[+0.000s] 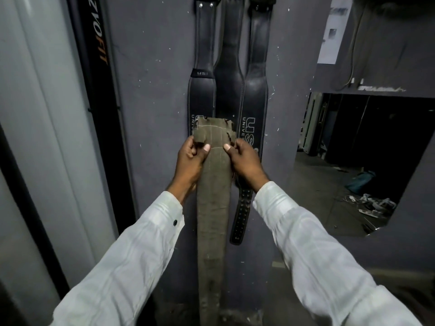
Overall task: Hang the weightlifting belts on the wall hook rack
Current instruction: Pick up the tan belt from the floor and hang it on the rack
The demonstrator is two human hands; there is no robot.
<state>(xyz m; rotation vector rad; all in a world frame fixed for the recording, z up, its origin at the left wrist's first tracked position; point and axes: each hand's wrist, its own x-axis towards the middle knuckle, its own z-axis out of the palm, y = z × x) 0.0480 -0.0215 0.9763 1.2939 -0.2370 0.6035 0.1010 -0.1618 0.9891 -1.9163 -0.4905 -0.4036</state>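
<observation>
A worn olive-brown belt (213, 208) hangs straight down in front of me, its frayed top end level with my hands. My left hand (191, 158) pinches its upper left edge and my right hand (244, 158) pinches the upper right edge. Behind it, three black leather belts hang side by side on the grey wall: a left one (203, 67), a middle one (229, 67) and a right one (256, 67) with white lettering. Their tops run out of the frame, so the hook rack is hidden. A studded strap end (241, 220) dangles below my right wrist.
A black upright post with orange lettering (98, 67) and a pale panel (35, 114) stand close on the left. On the right a mirror (353, 161) reflects a dim floor with clutter. A paper sheet (332, 31) is fixed at upper right.
</observation>
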